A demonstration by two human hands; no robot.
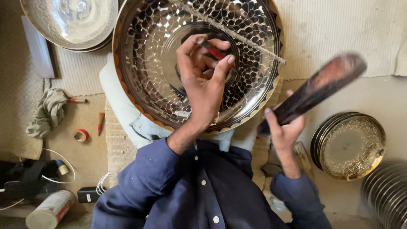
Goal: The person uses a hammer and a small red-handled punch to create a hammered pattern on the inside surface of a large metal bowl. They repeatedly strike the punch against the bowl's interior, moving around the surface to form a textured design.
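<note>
From my remote seat I saw a large round metal tray (144, 76), polished bright and worked all over with a scale-like hammered pattern, a plain mirror circle at its middle and a dark scalloped band along its rim. It lay tilted on a pale cushion (116, 101) in front of the person's lap, filling the upper middle of the view.

The left hand (202, 80) was raised over the tray's centre, wrist bent, fingers curled and pinched together on a small red-handled chisel (214, 51). The tool ran on a slant from upper left to lower right; I could not tell where its tip met the metal, as the fingers hid it. The blue sleeve (144, 174) was pushed back from the forearm.

The right hand (285, 127) was clamped around the lower end of a dark wooden mallet (316, 91), just off the tray's right rim. The mallet's long axis climbed from lower left to upper right, its far end blurred.

A thin metal rod (237, 34) lay across the tray's upper part, slanting down to the right. A smaller engraved plate (349, 146) sat on a stack to the right, well apart, and a roll of red tape (80, 135) lay on the mat to the left.
</note>
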